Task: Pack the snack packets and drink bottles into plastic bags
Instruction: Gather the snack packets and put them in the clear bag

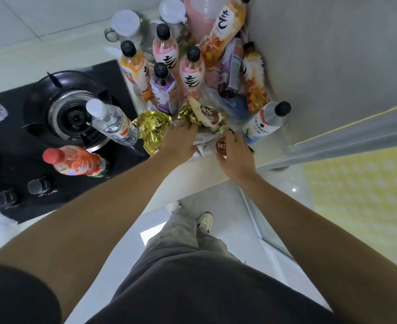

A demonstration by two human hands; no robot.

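We are reaching both hands over the counter edge (218, 169). Our right hand (236, 155) is curling its fingers round a small brown-labelled packet (222, 145); our left hand (178, 141) is lying flat, fingers straight, on a gold packet (152, 130) and touching the crumpled wrappers (206, 115) beyond. Past these, drink bottles (191, 71) are standing crowded in the corner, with a water bottle (111, 122) and a red-capped bottle (76, 161) sitting on the stove (59, 113) to the left.
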